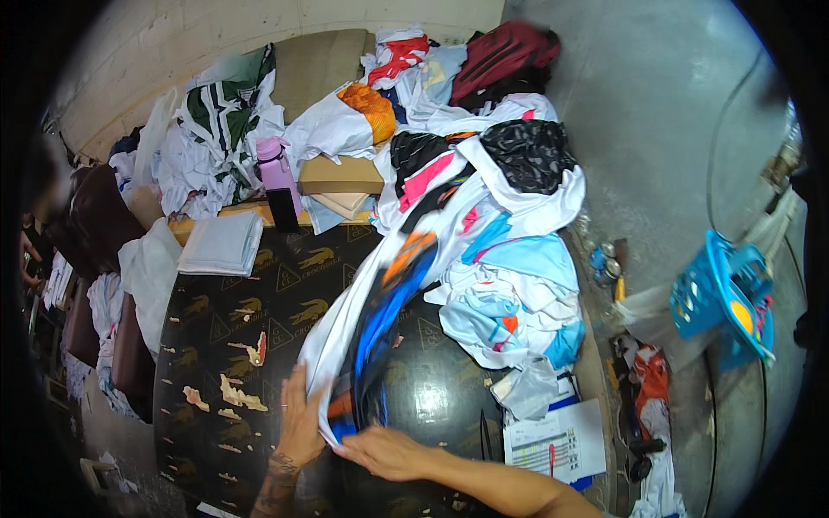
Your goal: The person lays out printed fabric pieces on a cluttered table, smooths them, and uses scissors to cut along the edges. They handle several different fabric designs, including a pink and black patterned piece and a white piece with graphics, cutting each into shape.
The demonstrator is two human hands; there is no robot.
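Note:
A white jersey-like garment [332, 332] with blue, orange and black panels stretches from the heap at the back down to my hands, its middle smeared by motion. At its near left edge my left hand [300, 421] is closed on the white cloth, fingers pointing up along it. My right hand [389, 452] pinches the near end of the garment, just right of the left hand. Beneath lies a dark tabletop [233, 345] with printed marks and worn, peeling patches. White and light-blue clothes [509, 298] are heaped to the right of the stretched cloth.
Folded white cloth [220, 243], a purple bottle [276, 173], a dark phone [282, 210] and a cardboard box [341, 175] stand at the back. Papers [557, 440] with a red pen lie front right. A blue basket [721, 298] is off the table's right side.

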